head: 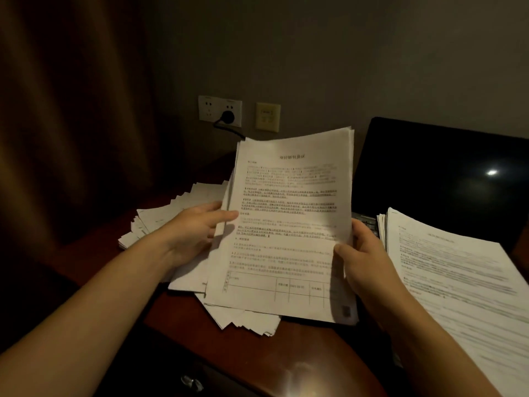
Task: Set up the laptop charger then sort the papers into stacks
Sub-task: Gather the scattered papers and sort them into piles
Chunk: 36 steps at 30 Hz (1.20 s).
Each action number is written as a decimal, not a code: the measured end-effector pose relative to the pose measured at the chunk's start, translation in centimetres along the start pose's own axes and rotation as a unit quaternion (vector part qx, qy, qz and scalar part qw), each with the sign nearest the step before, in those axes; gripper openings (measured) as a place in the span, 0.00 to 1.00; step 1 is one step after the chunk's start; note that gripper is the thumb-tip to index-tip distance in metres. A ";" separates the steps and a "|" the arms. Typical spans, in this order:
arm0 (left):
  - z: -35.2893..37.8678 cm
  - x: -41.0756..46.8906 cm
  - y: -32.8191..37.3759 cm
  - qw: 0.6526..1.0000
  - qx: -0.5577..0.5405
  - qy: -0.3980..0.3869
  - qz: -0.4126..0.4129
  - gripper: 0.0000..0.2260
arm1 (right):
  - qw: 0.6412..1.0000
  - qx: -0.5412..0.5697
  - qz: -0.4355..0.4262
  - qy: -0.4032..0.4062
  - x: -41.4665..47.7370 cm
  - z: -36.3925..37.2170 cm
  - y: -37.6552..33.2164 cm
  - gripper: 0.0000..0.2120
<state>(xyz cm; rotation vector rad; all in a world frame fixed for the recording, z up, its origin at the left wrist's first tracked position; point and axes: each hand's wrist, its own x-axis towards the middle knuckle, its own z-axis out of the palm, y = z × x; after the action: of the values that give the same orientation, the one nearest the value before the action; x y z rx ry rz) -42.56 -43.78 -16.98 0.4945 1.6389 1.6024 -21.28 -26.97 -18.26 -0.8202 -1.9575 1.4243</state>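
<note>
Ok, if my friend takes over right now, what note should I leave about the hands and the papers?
Left hand: holds the left edge of the held sheaf, thumb on the front.
Right hand: grips its lower right edge.
Things: loose pile fanned on the desk at left and under the sheaf. Neater stack at right, in front of the open laptop, whose screen is dark.
Done: black plug sits in the wall socket. Its cable runs behind the papers, so the laptop end is hidden. One stack begun.
Left: place the sheaf, then sort the loose pile.
</note>
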 end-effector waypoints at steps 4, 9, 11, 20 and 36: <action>1.3 -0.3 0.1 0.999 0.002 0.000 0.041 0.17 | 1.000 -0.012 -0.022 0.019 0.0 0.3 0.3 0.16; 1.6 -1.1 0.2 0.990 -0.008 0.030 0.138 0.18 | 0.997 0.029 -0.061 0.049 -0.2 0.4 0.4 0.09; 1.5 -1.6 0.5 0.984 -0.003 0.032 0.175 0.19 | 0.994 0.063 -0.082 0.047 -0.3 0.3 0.2 0.08; 1.1 -2.6 3.2 0.959 0.037 0.057 0.275 0.16 | 0.989 0.091 -0.109 0.043 0.7 0.1 -2.7 0.08; 2.4 -1.5 0.5 0.940 0.074 0.156 0.295 0.09 | 0.978 0.120 -0.164 0.039 2.1 3.7 -2.8 0.20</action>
<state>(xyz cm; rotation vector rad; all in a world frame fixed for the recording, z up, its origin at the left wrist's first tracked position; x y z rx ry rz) -39.98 -43.23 -15.90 0.9160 1.9789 2.0792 -25.82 -28.28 -16.32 -0.4141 -1.7246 1.3707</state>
